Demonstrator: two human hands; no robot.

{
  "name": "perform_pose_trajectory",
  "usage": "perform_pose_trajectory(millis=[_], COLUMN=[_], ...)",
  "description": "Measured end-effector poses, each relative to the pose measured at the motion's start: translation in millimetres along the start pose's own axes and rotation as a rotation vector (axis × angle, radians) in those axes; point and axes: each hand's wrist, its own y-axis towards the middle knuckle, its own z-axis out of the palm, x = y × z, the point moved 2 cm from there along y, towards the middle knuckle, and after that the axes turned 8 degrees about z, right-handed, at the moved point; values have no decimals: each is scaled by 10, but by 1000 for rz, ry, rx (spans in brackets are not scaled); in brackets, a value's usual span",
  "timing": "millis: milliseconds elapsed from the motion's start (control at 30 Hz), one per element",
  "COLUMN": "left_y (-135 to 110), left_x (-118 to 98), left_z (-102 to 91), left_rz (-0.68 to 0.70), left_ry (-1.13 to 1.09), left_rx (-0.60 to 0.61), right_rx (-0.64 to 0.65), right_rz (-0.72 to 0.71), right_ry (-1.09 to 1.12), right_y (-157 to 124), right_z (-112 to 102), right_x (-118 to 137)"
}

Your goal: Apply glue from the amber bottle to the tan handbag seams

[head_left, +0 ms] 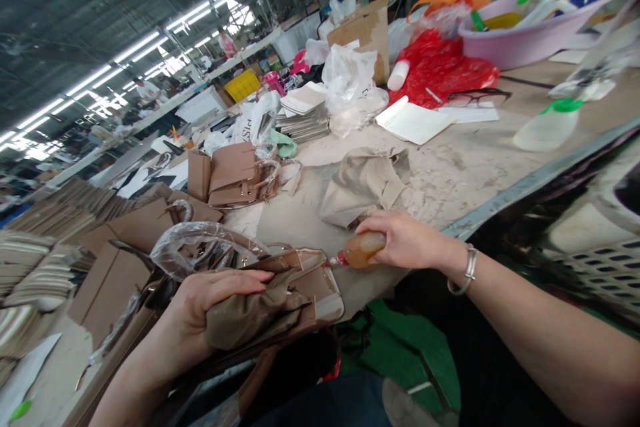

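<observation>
- Apparently the gluing on this tan handbag (305,287) is only in progress: the nozzle of the small glue bottle (361,249) is touching the bag's edge, and other bags (235,180) lie further on the worktable (450,173).
- Left hand (210,300) presses a folded brown cloth (250,320) on the bag, fingers closed over it.
- Right hand (405,240) grips the bottle, wrist reaching across from the right.

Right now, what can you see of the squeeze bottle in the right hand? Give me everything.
The squeeze bottle is small, soft-looking translucent plastic, filled with an amber-brown liquid. It has a red nozzle that points left, with its tip at the edge of the tan handbag. It lies nearly level, just above the worktable. The right hand wraps its rear half, hiding the base. The left hand does not touch it; it presses a brown cloth on the bag.
</observation>
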Motion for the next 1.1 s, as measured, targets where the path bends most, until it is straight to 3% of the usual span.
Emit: perform_pose_trajectory(millis=[133,333,600,800,1000,1100], left_y=[54,171,169,186,174,167], left_x=[24,-36,-106,-142,-126,-122], left_z=[-37,-68,-57,-42,-40,-44], left_rz=[46,145,141,132,136,130], left_ry=[19,45,50,62,59,68], left_rx=[52,28,37,40,44,48], right_rx=[-28,-96,41,-40,118,100], right_rz=[-67,-48,-13,12,53,65], right_ry=[-30,-17,24,38,53,90], right_y=[-73,-25,17,102,93,62], right_z=[-51,-37,-60,-5,-10,-48], right_x=[34,-25,4,-18,15,15])
